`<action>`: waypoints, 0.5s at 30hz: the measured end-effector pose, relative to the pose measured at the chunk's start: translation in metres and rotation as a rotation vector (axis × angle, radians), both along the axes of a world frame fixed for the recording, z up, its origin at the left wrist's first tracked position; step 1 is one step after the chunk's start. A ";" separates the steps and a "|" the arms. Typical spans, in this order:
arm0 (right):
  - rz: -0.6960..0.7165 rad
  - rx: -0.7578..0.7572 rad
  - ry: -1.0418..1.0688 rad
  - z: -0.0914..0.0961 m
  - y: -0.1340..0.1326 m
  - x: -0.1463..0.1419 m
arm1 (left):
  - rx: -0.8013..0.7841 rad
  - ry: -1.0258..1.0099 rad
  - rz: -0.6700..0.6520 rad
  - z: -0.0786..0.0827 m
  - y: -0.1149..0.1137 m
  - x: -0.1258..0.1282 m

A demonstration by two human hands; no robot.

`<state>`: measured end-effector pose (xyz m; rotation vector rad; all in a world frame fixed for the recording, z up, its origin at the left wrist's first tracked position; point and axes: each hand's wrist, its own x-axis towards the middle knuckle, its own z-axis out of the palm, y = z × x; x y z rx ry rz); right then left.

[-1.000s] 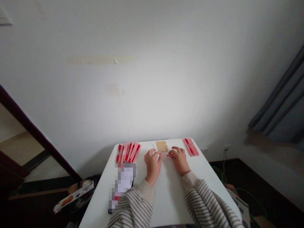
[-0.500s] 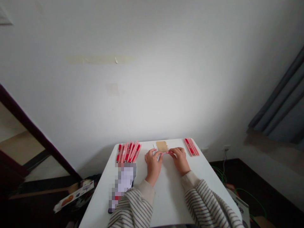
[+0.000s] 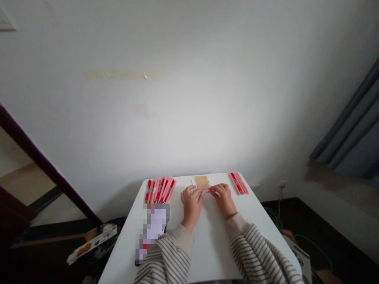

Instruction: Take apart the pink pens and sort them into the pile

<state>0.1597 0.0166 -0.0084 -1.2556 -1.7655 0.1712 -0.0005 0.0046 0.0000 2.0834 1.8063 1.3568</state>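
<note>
My left hand (image 3: 191, 205) and my right hand (image 3: 224, 200) rest on the white table (image 3: 207, 244), fingertips meeting near the table's far middle. Between them they pinch a thin pink pen (image 3: 207, 191), each hand closed on one end. Just beyond the fingers lies a small tan card (image 3: 202, 182). A row of several pink and red pens (image 3: 160, 189) lies at the far left, and a smaller group of pink pens (image 3: 238, 183) lies at the far right. Both sleeves are striped.
A blurred-out flat object (image 3: 154, 228) lies on the table's left side near my left sleeve. A white wall rises right behind the table. A box (image 3: 91, 244) sits on the floor at left; green cables (image 3: 275, 217) and a grey curtain (image 3: 349, 134) are at right.
My right hand has slid a little left, bringing its fingertips and the pink pen up against my left hand's fingers. The pens on the table have not moved.
</note>
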 end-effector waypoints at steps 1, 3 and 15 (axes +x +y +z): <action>0.004 -0.001 -0.001 0.000 0.000 0.000 | -0.005 -0.001 -0.003 0.000 0.000 0.000; 0.012 -0.002 -0.003 0.001 -0.001 -0.001 | -0.011 -0.005 -0.008 0.001 -0.001 0.000; 0.044 0.057 -0.056 -0.003 0.001 0.000 | -0.124 0.018 -0.021 0.007 -0.004 0.001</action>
